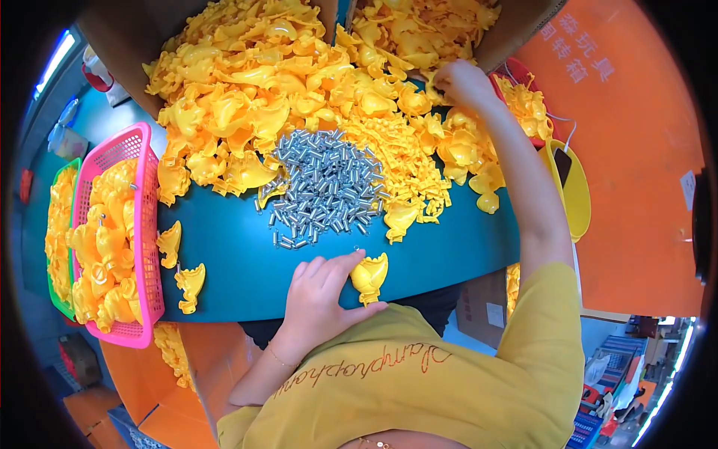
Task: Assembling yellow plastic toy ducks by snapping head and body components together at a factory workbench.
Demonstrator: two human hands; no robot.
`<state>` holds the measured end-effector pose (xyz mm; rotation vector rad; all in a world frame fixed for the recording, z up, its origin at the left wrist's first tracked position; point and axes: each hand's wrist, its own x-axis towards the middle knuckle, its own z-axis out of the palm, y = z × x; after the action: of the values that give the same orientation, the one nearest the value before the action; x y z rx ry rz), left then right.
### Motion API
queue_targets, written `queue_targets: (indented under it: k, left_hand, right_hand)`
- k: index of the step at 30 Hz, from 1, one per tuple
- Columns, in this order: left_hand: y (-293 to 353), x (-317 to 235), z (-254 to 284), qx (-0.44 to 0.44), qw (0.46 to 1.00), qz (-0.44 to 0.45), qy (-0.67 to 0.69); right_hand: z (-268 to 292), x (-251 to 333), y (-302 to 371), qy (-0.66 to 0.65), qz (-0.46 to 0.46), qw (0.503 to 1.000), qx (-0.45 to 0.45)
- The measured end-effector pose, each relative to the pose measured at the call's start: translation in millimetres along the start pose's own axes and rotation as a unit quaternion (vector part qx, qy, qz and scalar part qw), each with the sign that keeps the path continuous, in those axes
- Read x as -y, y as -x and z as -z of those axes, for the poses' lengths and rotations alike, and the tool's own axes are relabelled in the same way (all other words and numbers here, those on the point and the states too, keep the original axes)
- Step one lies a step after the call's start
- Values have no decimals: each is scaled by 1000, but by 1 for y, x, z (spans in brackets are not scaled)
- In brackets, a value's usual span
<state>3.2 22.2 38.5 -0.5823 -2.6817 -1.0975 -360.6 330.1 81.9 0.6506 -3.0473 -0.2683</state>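
Near the table's front edge, my left hand (320, 292) has thumb and forefinger around a yellow plastic shell piece (369, 277), curved and with a toothed rim. A small metal end shows by the forefinger tip. My right hand (465, 84) is stretched to the far right, fingers curled down at the yellow pieces; what they grip is hidden. Between the hands lies a heap of small silver metal cylinders (325, 183). Beside it is a pile of tiny yellow plastic parts (396, 153). Behind rises a large mound of yellow shell pieces (247, 82).
At the left stand a pink basket (152, 247) and a green basket (60, 299) of yellow pieces. Two loose yellow pieces (191, 286) lie beside the pink one. A red container (550, 135) and a yellow scoop-like tray (572, 202) are at the right, by an orange surface (636, 187).
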Motion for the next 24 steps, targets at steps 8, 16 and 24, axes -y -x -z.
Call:
queue_targets:
  k: [8,16,24]
  left_hand:
    - [5,2,2,2,1000,18,10]
    - [-1,4,-1,3,1000,-3,-1]
    - [4,2,-1,1,1000,22,3]
  right_hand:
    - [33,94,181,-736,-124,657,-105]
    - [-16,151,316,-764,-259,591,12]
    - [-9,170,313,-495,-82,865,-31]
